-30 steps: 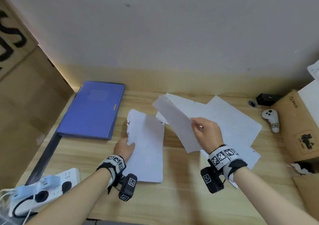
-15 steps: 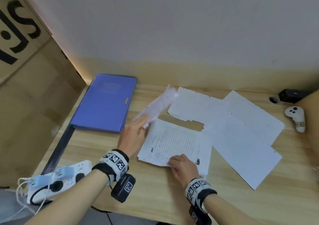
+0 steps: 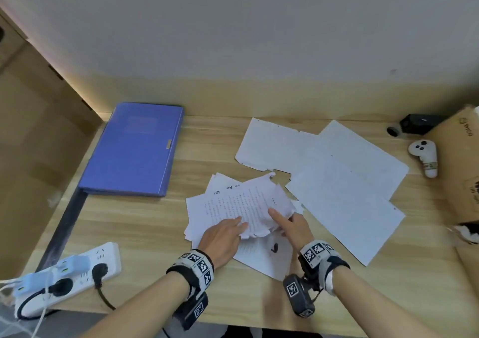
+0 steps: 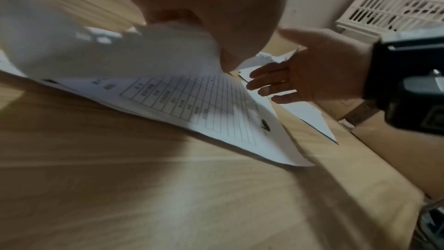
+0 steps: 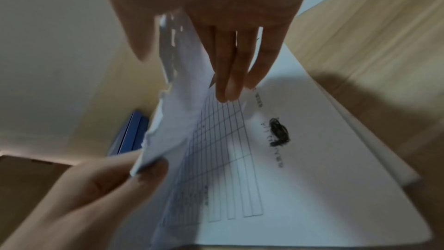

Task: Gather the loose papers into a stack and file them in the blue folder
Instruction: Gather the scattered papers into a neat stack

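Both hands reach in low over the surface (image 3: 155, 234), where the left hand (image 3: 223, 236) pinches the near edge of the torn top sheet (image 3: 246, 203) of the centre pile (image 3: 197, 209), the right hand (image 3: 294, 230) has its grip on the sheet's right edge, thumb on top, and the closed blue folder (image 3: 134, 151) lies to the left.

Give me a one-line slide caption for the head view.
Left hand and right hand hold a printed sheet over the pile; loose papers and closed blue folder wait.

Right hand (image 5: 216, 7): torn sheet (image 5: 177, 121) held between thumb and straight fingers (image 5: 225, 67); left hand (image 5: 96, 187) pinches its lower corner; ruled form (image 5: 276, 197) flat beneath; blue folder (image 5: 131, 134) behind
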Demonstrator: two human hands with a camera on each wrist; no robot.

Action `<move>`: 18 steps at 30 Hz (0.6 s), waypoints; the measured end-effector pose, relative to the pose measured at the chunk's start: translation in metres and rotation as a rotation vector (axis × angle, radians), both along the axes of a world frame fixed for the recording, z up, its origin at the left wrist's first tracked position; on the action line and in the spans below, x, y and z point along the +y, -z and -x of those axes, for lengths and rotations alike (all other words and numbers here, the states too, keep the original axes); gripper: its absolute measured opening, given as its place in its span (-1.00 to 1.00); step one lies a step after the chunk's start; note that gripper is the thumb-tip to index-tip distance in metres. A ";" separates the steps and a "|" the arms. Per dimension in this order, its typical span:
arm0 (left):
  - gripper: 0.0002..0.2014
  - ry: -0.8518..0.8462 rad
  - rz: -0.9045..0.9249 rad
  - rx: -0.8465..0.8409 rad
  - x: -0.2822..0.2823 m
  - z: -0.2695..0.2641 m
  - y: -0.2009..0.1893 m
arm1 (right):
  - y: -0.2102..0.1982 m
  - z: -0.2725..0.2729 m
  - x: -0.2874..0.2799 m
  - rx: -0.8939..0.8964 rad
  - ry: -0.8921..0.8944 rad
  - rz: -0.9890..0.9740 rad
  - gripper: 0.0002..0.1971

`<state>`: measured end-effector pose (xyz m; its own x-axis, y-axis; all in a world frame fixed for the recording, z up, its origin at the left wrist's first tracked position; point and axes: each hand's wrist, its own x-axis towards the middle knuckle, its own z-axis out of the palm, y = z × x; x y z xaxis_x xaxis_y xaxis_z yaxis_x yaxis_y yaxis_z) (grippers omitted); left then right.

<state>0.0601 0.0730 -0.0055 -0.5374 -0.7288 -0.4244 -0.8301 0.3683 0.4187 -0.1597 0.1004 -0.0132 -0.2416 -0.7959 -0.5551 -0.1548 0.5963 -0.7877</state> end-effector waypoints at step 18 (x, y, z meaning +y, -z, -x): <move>-0.48 -0.205 0.097 -0.157 0.000 -0.048 0.027 | -0.037 0.034 -0.083 0.455 -0.640 -0.026 -0.84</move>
<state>0.1078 0.0732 -0.0327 -0.3080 -0.8567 -0.4139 -0.9433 0.2181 0.2504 -0.1942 0.0173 0.0236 0.0516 -0.8454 -0.5317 -0.7783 0.2995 -0.5518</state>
